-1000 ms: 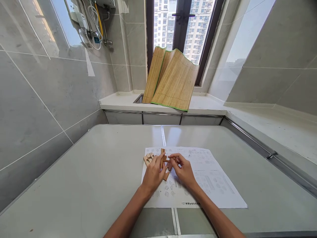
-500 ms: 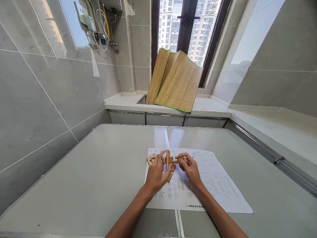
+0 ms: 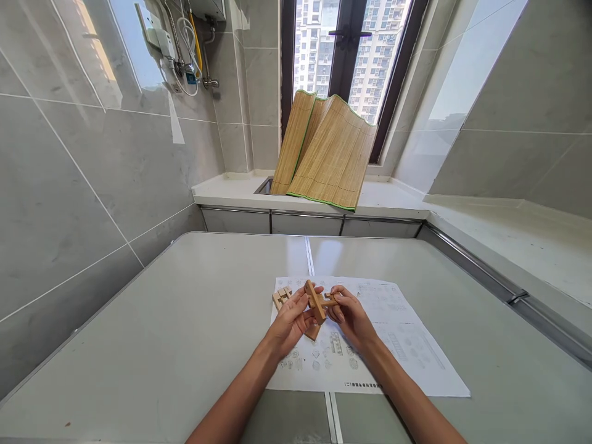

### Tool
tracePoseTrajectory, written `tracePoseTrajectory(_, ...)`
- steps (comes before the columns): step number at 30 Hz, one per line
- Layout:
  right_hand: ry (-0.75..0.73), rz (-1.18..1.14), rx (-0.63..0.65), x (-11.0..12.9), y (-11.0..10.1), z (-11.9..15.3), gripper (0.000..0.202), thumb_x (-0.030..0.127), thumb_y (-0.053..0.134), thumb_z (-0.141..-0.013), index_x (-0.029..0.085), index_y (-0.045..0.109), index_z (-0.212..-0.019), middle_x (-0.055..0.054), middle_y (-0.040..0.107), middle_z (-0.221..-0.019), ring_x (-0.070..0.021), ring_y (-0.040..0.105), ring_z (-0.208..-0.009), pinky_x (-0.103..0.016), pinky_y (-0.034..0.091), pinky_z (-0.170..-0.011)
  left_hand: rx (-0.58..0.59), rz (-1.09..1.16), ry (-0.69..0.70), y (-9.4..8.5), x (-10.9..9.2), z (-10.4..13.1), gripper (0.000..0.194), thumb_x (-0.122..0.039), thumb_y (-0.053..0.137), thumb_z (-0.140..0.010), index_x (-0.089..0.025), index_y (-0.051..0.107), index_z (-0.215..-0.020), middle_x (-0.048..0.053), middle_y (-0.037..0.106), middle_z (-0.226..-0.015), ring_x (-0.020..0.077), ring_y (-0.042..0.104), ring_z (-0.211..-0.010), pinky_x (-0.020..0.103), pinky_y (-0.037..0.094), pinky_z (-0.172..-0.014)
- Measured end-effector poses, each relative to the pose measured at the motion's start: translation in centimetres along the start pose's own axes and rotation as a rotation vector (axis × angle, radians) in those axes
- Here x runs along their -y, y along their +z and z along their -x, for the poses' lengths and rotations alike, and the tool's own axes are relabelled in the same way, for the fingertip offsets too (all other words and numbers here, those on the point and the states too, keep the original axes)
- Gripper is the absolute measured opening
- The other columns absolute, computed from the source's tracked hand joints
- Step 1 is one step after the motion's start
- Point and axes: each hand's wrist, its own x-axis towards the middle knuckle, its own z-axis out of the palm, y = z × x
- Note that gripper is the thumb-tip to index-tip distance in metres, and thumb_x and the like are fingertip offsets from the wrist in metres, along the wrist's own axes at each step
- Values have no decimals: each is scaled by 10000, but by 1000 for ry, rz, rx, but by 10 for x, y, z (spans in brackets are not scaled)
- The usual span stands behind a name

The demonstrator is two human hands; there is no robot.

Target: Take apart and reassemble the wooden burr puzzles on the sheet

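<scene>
My left hand [image 3: 291,319] is closed around the left side of a small assembly of wooden pieces [image 3: 316,303], held above the paper. One long bar of it slants down to the right. From the right, the fingers of my right hand [image 3: 352,314] pinch the end of a thin wooden piece that joins the assembly. A group of light wooden pieces [image 3: 280,297] lies on the sheet's upper left, partly behind my left hand. Another wooden piece [image 3: 313,333] rests on the paper below the assembly.
The printed white sheet [image 3: 407,357] lies on a pale table [image 3: 139,345] with a seam down its middle. Behind it, a folded bamboo mat [image 3: 333,154] stands on the white ledge [image 3: 217,192] by the window. Tiled walls flank both sides.
The long bar has turned from upright to slanting. My left hand has rolled, its fingers now beneath and behind the assembly. My right hand has shifted slightly.
</scene>
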Motion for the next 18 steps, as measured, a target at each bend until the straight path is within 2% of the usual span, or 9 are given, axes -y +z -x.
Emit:
tracePoseTrajectory(3,14,39,-6,0,1,-1,159,361,700,-844,235,619,-896,90,390,-441,-119,286,-481,-269,338,-556,-34,-3,14,-3,3,-2,349,-325,762,-894,-169,675,-1193,107,679,-1233,133,681,-817,240,532,-709)
tracePoseTrajectory(6,11,103,-38,1,1,-1,197,400,703,-821,238,611,-885,95,366,-437,-122,273,-466,-272,307,-530,-84,-4,37,-1,1,-4,283,-290,773,-882,-160,684,-1117,74,696,-1081,108,657,-759,218,528,-684)
tracePoseTrajectory(12,22,101,-39,0,4,0,222,397,706,-823,221,647,-945,93,383,-443,-124,273,-477,-278,313,-542,-129,97,29,1,-5,-3,252,-183,784,-844,-177,696,-1080,22,679,-1019,58,620,-658,163,517,-584)
tracePoseTrajectory(18,45,69,30,-1,6,1,222,384,696,-851,203,685,-978,94,377,-440,-129,310,-485,-311,409,-607,-135,149,23,-3,-5,1,318,-195,730,-867,-180,702,-1183,31,677,-1019,39,589,-594,132,484,-502)
